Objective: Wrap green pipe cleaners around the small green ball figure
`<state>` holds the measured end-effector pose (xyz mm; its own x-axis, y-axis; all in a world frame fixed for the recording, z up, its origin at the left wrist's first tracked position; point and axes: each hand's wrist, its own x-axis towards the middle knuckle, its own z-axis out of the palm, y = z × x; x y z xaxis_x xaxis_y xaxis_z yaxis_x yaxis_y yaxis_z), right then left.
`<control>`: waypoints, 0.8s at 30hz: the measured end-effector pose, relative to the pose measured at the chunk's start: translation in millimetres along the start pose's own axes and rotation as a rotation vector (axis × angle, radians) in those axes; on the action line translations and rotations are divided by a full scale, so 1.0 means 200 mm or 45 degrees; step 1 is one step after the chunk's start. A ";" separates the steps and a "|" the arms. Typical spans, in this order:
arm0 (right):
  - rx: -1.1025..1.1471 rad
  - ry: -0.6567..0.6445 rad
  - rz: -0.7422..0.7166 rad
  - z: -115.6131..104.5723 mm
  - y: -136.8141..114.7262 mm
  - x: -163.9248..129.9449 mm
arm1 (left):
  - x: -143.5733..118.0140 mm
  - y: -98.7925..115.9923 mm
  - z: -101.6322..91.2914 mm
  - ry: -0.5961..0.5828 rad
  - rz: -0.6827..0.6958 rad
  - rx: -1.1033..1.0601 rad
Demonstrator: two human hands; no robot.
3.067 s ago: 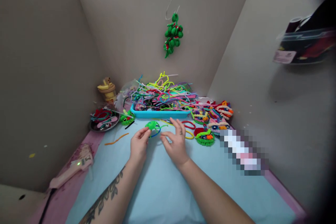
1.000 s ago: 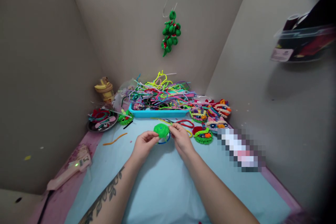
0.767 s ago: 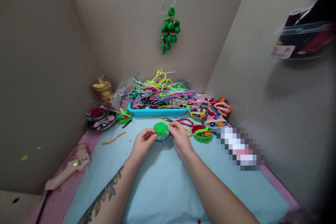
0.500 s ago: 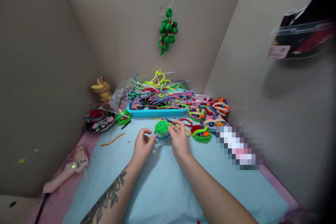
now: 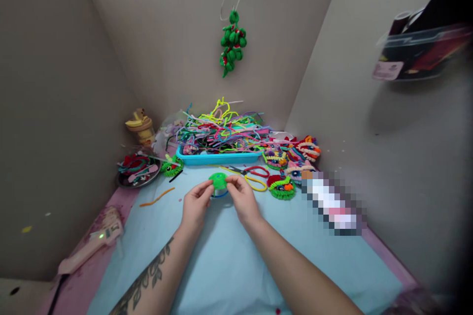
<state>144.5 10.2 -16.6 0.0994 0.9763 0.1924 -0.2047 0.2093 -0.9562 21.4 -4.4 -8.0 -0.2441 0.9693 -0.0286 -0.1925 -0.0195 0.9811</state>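
Both hands are engaged on one item, directly in front of the long blue plastic tray (image 5: 219,158). The left hand (image 5: 195,204) and the right hand (image 5: 242,199) each pinch the round, bright-green, fuzzy-looking disc (image 5: 219,179) between thumb and fingertips, at opposite edges. A curved blue band (image 5: 220,196) shows just beneath the disc; whether the two are joined cannot be determined.

Assessment of handling: the disc is probably very light, soft and pliable, with little risk of slipping. Its outer rim appears the proper hold; hard squeezing or pulling could distort or loosen it.

In front of the tray, right of the hands, lie scissors with red and yellow loop handles (image 5: 245,172) and a round green-and-red fuzzy piece with an orange beak (image 5: 283,192). In front and to the left lies a bent orange fuzzy strand (image 5: 158,198). The tray itself bears a tangled heap of multicoloured fuzzy strands (image 5: 225,130). Left of it stands a round metal dish (image 5: 157,171); nearer the wearer on that side rests a pink glue gun (image 5: 92,248), its green light lit.

The table is covered by a creased pale-blue cloth (image 5: 221,266). Plain grey partitions (image 5: 166,29) enclose it; a green-and-red bundle (image 5: 233,42) hangs above the tray.
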 end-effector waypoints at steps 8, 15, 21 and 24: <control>-0.620 0.013 -0.370 -0.01 -0.07 -0.03 | 0.00 0.00 0.00 0.067 -0.059 -0.038; -0.870 0.043 -0.505 0.00 -0.06 -0.04 | -0.01 0.02 0.01 0.083 -0.096 -0.089; -0.695 0.142 -0.356 0.01 -0.04 -0.03 | -0.02 0.00 0.02 0.094 -0.044 -0.009; -0.572 0.153 -0.280 0.01 -0.02 -0.01 | -0.02 -0.01 0.02 0.085 -0.035 -0.012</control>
<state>143.8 7.2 -13.3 0.2093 0.8931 0.3983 0.2698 0.3387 -0.9014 27.4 -7.1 -9.0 -0.3018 0.9509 -0.0685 -0.2085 0.0043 0.9780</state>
